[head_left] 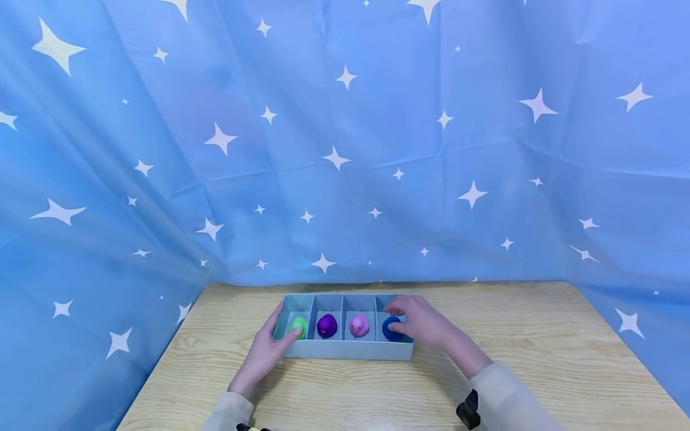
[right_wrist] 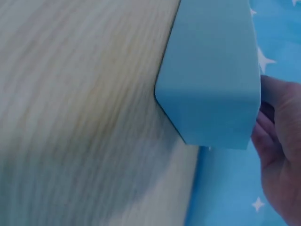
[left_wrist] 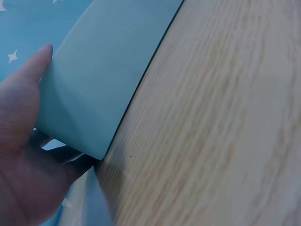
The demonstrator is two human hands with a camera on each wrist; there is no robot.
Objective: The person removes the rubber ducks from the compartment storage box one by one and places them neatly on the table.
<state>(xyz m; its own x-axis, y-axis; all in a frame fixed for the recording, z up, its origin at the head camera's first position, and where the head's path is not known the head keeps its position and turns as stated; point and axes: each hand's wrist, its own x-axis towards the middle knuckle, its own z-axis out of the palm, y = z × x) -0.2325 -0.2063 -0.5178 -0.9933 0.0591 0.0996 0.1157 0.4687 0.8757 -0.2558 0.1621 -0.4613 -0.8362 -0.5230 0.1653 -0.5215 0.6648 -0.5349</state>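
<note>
Head view: left hand (head_left: 264,351) grips the nine-o'clock end of the box (head_left: 347,349), thumb at the green toy (head_left: 300,324); right hand (head_left: 423,323) bends in from four o'clock, thumb over the three-o'clock blue toy (head_left: 389,333), pinch unclear.

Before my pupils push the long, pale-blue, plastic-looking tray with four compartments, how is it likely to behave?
The tray will probably stay stiff: it looks straight-sided and unbowed. Low and long, it seems apt to slide rather than roll. The rounded, purple, rubbery-looking duck inside may shift.

Creased blue backdrop (head_left: 377,120) (white stars (head_left: 335,158)) behind wood-grain table (head_left: 334,389).
</note>
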